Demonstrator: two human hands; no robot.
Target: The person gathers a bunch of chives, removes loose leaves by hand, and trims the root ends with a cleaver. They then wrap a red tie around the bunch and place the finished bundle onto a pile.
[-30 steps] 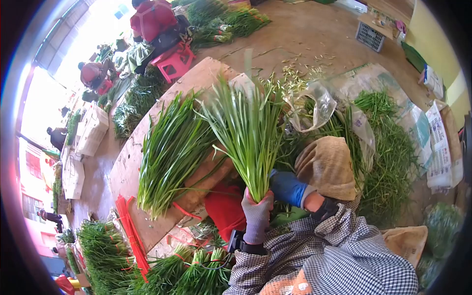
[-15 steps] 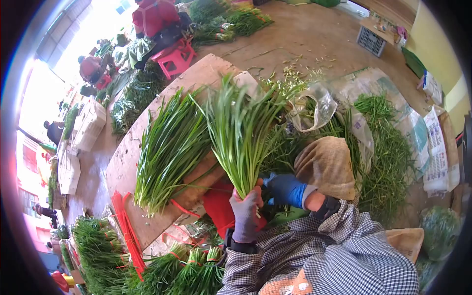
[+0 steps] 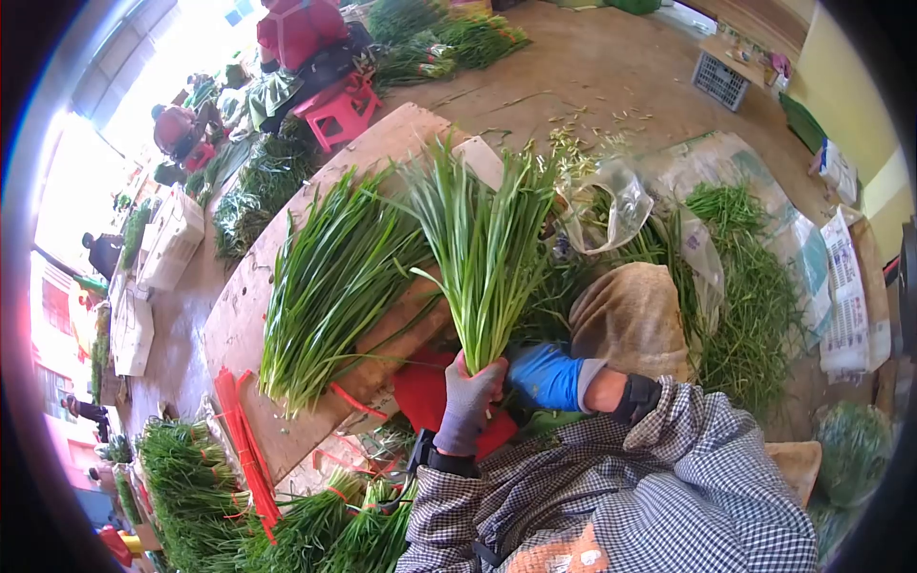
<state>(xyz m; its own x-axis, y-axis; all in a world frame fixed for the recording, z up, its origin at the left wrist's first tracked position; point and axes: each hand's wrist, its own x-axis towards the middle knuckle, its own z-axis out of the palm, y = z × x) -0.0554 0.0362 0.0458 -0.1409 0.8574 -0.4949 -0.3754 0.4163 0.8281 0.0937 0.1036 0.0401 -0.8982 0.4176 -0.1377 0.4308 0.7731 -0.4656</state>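
Observation:
My left hand point(image 3: 468, 403), in a grey glove, is wrapped round the pale stem ends of a bunch of long green leaves point(image 3: 482, 277), which fans out away from me. Just right of those stems is my right hand point(image 3: 549, 376) in a blue glove; its fingertips are hidden and what it holds, if anything, does not show. A larger pile of the same leaves point(image 3: 334, 286) lies on the wooden board point(image 3: 244, 315) to the left. Red ties point(image 3: 246, 449) rest at the board's near left edge.
Tied bunches point(image 3: 191, 487) stand at the lower left. A brown cloth point(image 3: 630, 320), a clear plastic bag point(image 3: 616, 210) and loose greens point(image 3: 750, 306) are on the right. A person in red point(image 3: 301, 33) is beside a pink stool point(image 3: 339, 110) at the upper left.
The bunch in my left hand has shifted slightly right and its leaves have spread less to the sides. My right hand has turned and its fingers are now less visible.

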